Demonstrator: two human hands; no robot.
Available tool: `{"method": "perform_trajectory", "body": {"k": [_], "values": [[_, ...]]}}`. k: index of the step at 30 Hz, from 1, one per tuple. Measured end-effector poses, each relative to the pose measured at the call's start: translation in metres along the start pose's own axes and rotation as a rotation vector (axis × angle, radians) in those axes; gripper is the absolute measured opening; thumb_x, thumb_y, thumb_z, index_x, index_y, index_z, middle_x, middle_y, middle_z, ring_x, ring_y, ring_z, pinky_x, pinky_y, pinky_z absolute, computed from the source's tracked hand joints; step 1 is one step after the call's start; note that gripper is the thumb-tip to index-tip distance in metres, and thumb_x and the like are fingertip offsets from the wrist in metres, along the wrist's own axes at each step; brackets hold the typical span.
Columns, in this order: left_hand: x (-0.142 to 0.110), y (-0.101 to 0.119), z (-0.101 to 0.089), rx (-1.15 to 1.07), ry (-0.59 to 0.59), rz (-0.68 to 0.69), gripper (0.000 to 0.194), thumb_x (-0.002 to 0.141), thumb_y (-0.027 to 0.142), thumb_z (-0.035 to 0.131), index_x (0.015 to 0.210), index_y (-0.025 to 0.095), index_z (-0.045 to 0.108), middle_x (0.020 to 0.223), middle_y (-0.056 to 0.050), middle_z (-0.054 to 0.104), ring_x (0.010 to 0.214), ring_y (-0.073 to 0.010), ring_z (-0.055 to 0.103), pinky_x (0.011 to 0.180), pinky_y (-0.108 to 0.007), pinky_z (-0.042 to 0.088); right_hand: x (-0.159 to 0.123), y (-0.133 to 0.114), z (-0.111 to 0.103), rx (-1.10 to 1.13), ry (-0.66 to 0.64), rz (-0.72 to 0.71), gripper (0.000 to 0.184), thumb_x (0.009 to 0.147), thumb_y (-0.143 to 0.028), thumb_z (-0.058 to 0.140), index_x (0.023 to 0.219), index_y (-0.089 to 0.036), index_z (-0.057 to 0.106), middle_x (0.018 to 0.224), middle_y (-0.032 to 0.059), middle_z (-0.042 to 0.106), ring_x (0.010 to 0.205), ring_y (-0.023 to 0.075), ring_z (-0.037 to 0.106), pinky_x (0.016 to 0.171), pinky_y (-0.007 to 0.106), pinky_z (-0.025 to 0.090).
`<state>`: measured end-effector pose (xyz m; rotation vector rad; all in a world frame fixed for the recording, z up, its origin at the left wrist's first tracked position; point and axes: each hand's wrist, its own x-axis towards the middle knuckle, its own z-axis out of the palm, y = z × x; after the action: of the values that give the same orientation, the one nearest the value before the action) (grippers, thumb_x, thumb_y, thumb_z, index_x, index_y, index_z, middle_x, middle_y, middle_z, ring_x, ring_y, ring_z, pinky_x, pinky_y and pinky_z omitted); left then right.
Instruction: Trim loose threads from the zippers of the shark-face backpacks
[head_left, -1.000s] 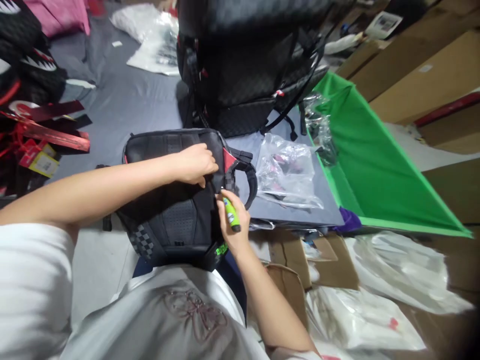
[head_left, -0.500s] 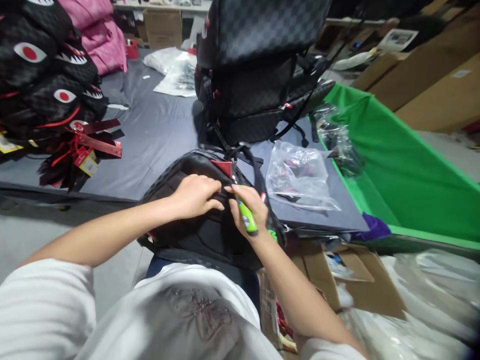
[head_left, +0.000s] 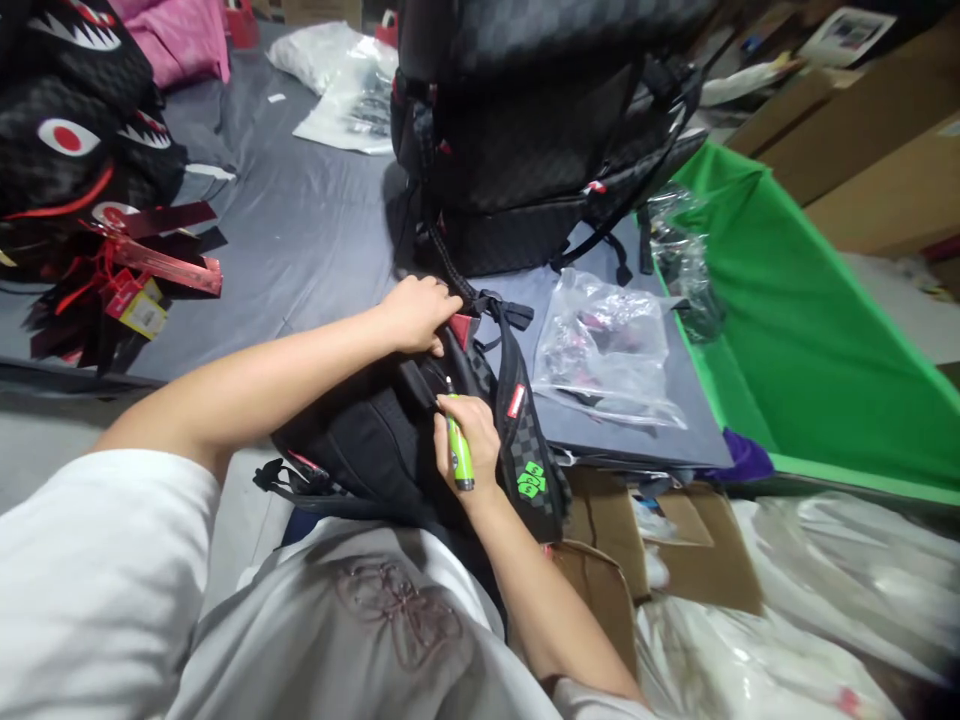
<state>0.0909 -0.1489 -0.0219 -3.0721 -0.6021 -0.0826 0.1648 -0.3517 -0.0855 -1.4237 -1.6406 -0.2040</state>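
A black backpack (head_left: 367, 445) with a checkered shoulder strap (head_left: 544, 450) leans between my body and the table edge, its padded back side up. My left hand (head_left: 416, 312) is closed on the backpack's top edge, beside a bit of red fabric (head_left: 460, 328). In my right hand (head_left: 480, 440) is a lime-green pen-shaped tool (head_left: 460, 455) with a slim metal tip and a dark butt end. The tip points away from me, over the black padding just below my left hand. Whether it touches the fabric I cannot tell.
A larger checkered backpack (head_left: 517, 170) stands behind on the grey-covered table (head_left: 262, 220). Black bags with red-eyed faces (head_left: 67, 140) are piled left. A clear plastic bag (head_left: 607, 350) lies right, beside a green fabric bin (head_left: 810, 330). Cardboard boxes (head_left: 712, 550) and white sacks (head_left: 757, 660) sit below.
My left hand has moved up and slightly right to the backpack's top edge. My right hand has shifted down and left with the green tool. The backpack has turned, showing more of its strap.
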Motion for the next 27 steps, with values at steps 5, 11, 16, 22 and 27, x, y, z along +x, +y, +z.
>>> {"method": "perform_trajectory", "body": {"k": [5,11,16,22,27], "values": [[-0.015,0.003,0.004,-0.003,0.107,0.134,0.105,0.073,0.053,0.08,0.154,0.01,0.03,0.14,-0.021,0.054,0.13,-0.038,0.048,0.106,-0.051,0.037,-0.002,0.012,-0.009,0.109,-0.034,0.063,0.036,0.09,-0.019,0.057,0.126,-0.023,0.058,0.101,0.0083,0.073,0.096,0.0241,0.069,0.088,0.045,0.057],[-0.018,0.014,0.011,0.077,0.058,0.023,0.129,0.059,0.039,0.091,0.159,0.013,0.015,0.155,-0.025,0.037,0.135,-0.0443,0.041,0.11,-0.062,0.031,0.002,0.017,-0.012,0.213,-0.086,0.21,0.037,0.096,-0.041,0.052,0.126,-0.021,0.059,0.103,0.0109,0.074,0.095,0.0269,0.071,0.087,0.046,0.057],[-0.012,0.013,0.018,0.045,0.017,-0.003,0.11,0.072,0.037,0.083,0.158,0.01,0.019,0.145,-0.023,0.049,0.123,-0.0387,0.049,0.101,-0.051,0.04,0.008,0.023,-0.012,0.259,-0.098,0.397,0.039,0.095,-0.034,0.057,0.131,-0.023,0.047,0.101,0.0077,0.077,0.094,0.0231,0.075,0.083,0.038,0.059],[-0.014,0.017,0.002,0.004,-0.135,-0.189,0.102,0.082,0.042,0.075,0.16,0.017,0.015,0.164,-0.021,0.021,0.145,-0.0411,0.026,0.111,-0.053,0.033,0.043,0.024,-0.027,0.199,-0.328,0.42,0.02,0.091,-0.031,0.064,0.11,-0.023,0.066,0.108,0.0063,0.076,0.094,0.0207,0.074,0.088,0.034,0.058],[-0.012,0.014,-0.001,-0.002,-0.184,-0.223,0.101,0.08,0.044,0.076,0.158,0.013,0.02,0.16,-0.021,0.029,0.132,-0.0363,0.041,0.1,-0.045,0.045,0.073,0.025,-0.036,0.136,-0.612,0.429,0.023,0.093,-0.036,0.06,0.109,-0.023,0.07,0.105,0.0048,0.077,0.095,0.0233,0.074,0.088,0.035,0.055]]}}
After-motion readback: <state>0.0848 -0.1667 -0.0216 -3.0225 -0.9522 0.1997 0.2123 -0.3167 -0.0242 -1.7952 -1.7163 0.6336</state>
